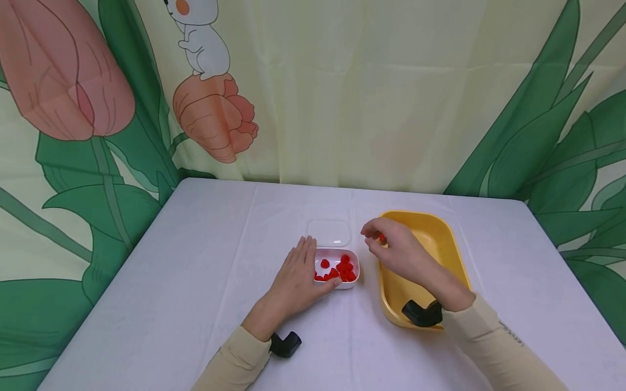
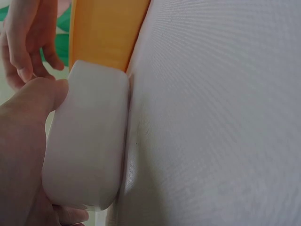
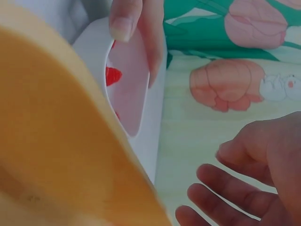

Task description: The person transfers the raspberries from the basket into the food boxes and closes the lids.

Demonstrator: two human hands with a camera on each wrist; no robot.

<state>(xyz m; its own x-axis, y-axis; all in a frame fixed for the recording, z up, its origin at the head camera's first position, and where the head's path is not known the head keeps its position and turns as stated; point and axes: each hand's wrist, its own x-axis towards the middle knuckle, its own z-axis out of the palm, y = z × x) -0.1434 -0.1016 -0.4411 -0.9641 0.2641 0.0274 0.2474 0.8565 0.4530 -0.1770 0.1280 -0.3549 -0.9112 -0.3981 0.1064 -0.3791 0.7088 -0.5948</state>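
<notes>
A small white box stands on the table with several small red pieces inside. My left hand holds the box's left end, the thumb at its front rim and the fingers reaching along its far side. In the left wrist view the thumb rests at the top of the white wall. My right hand hovers over the left edge of a yellow tray, fingers loosely curled. A red piece shows between its thumb and fingers in the head view; the right wrist view shows none in the hand.
A clear, shallow lid lies on the table just behind the white box. The yellow tray stands to the right of the box, under the right forearm. A white cloth covers the table, and a printed curtain hangs behind it.
</notes>
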